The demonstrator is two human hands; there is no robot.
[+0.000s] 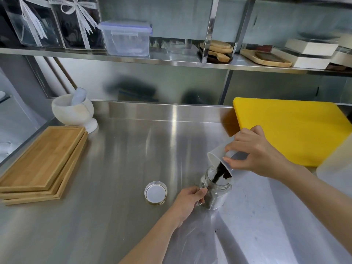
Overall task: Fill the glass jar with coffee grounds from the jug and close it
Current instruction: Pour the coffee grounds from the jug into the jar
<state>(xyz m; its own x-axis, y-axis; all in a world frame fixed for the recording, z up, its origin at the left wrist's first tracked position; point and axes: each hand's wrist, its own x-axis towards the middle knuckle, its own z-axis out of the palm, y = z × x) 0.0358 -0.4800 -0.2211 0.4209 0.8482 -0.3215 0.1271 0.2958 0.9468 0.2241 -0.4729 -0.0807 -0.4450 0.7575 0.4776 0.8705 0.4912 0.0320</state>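
Glass jar: on tabletop, my left hand clamped on its handle; fragile, slick. Jug: light plastic, tilted over jar mouth, my right hand clamped around its body, grounds falling. Lid: beside

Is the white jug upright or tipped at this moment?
Tipped. The right hand tilts the white jug mouth-down over the glass jar, and dark coffee grounds stream into it.
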